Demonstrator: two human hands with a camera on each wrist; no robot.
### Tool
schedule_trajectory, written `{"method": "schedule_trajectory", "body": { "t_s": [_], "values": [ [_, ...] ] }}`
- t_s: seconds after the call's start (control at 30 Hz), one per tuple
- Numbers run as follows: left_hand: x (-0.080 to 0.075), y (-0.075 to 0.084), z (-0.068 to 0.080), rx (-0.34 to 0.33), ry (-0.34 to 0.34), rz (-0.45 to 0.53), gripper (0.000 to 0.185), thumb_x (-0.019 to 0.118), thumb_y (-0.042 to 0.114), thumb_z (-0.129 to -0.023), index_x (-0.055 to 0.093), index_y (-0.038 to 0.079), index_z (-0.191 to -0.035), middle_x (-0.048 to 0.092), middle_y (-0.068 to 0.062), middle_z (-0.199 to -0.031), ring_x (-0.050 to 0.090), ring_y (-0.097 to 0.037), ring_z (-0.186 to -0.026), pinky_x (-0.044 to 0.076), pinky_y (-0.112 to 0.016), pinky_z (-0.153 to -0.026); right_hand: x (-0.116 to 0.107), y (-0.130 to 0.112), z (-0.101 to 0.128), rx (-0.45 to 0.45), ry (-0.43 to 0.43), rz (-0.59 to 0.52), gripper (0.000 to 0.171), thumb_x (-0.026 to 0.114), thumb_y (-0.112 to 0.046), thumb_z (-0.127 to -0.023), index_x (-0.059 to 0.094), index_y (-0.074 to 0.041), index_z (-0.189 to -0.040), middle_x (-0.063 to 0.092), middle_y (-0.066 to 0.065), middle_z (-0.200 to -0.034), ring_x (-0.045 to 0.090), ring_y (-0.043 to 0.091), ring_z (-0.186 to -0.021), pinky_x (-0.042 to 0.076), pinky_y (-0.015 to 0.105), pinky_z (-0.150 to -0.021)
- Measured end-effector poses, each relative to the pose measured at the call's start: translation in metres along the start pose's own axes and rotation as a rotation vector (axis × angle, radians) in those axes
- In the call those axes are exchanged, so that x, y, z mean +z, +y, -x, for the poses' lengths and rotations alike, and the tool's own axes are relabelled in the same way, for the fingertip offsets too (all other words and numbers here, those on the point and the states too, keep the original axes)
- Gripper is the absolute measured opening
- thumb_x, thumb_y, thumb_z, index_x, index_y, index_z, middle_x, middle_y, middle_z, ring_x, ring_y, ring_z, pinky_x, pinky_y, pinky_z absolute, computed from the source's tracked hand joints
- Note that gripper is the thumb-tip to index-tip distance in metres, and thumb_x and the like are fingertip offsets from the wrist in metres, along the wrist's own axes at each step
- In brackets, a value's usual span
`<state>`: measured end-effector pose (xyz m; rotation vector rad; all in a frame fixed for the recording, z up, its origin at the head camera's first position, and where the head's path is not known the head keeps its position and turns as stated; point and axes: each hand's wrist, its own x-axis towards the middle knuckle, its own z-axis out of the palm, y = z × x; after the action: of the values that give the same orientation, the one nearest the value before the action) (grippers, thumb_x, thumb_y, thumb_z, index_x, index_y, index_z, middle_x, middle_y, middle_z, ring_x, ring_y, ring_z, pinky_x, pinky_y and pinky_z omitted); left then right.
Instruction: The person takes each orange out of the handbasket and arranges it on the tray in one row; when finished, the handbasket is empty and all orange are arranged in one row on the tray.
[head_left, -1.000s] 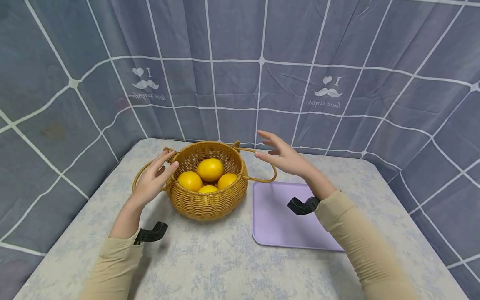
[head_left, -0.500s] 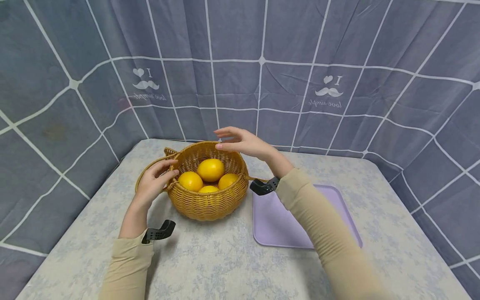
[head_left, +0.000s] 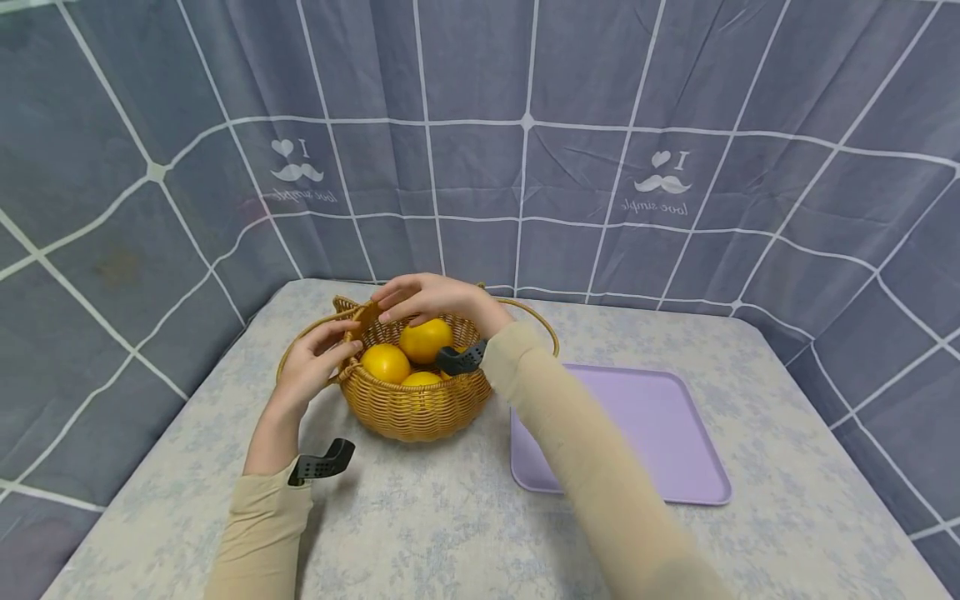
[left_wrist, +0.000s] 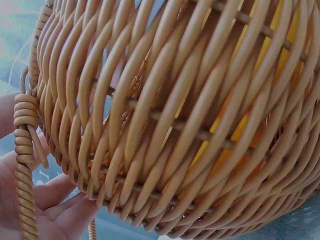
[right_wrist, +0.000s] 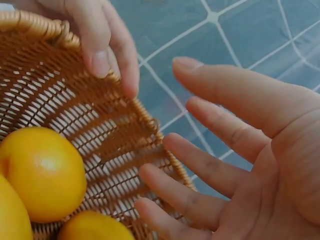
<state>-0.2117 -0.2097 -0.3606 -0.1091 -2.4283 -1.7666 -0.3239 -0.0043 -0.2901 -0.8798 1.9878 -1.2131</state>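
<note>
On the pale floral tabletop, in front of the grey checked curtain, stands a round woven wicker basket holding yellow lemons. The left hand holds the basket's near-left rim, its fingers curled over the edge by the handle knot. The right hand, which a second ago hung out beyond the basket's right side over its loop handle, has swung across and now hovers above the topmost lemon, its fingers spread and relaxed, not yet touching fruit. That looks like a reach settling onto a lemon. A flat lilac tray lies just right of the basket.
</note>
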Motion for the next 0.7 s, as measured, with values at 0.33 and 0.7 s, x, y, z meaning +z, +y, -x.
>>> {"method": "schedule_trajectory", "body": {
  "t_s": [0.33,0.7],
  "values": [
    [0.000,-0.002,-0.002,-0.012,0.032,-0.011,0.045,0.062,0.029,-0.092,0.054,0.004,-0.129,0.045,-0.011,-0.139,0.039,-0.024,-0.129,0.042,-0.028,-0.094,0.010,0.021,-0.019,0.047,0.001,0.061,0.046,0.071,-0.019,-0.084,0.056,-0.013,-0.127,0.052,0.001,-0.132,0.050,0.011,-0.115,0.045,0.040,-0.096],
    [0.002,-0.003,-0.001,-0.013,0.043,-0.039,0.047,0.062,0.031,-0.091,0.054,0.004,-0.129,0.044,-0.010,-0.140,0.039,-0.025,-0.129,0.042,-0.031,-0.095,0.014,0.037,-0.027,-0.050,-0.043,0.320,0.053,0.076,-0.027,-0.079,0.059,-0.012,-0.126,0.056,0.001,-0.128,0.049,0.011,-0.113,0.041,0.023,-0.093]
  ]
}}
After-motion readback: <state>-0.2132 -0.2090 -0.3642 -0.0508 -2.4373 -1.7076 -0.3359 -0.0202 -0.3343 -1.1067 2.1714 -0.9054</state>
